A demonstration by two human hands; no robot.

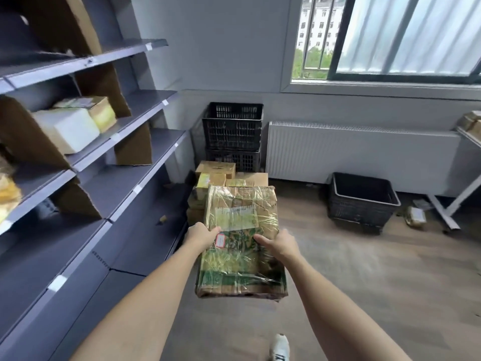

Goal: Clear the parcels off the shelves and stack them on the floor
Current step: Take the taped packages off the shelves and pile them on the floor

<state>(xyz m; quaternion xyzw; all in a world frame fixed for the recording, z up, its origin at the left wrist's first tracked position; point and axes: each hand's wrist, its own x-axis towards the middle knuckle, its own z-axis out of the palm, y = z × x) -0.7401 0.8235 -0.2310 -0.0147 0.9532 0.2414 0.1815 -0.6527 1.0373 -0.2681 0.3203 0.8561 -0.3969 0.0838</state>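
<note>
A large cardboard parcel (pixel 240 241), wrapped in clear tape with white and green labels, is held out in front of me above the floor. My left hand (pixel 201 235) grips its left edge and my right hand (pixel 279 244) grips its right edge, thumbs on top. Beyond it a stack of brown parcels (pixel 221 175) stands on the floor beside the shelves. On the grey shelves (pixel 135 121) at left lie a white parcel (pixel 69 130), a taped brown parcel (pixel 97 110) behind it, and a yellow-taped parcel (pixel 7 196) at the far left edge.
Two black crates (pixel 233 131) are stacked against the back wall beside a white radiator (pixel 359 155). A black basket (pixel 361 199) sits on the wood floor at right, with a small parcel (pixel 416 216) near a white table leg (pixel 442 212). My shoe (pixel 279 347) shows at the bottom.
</note>
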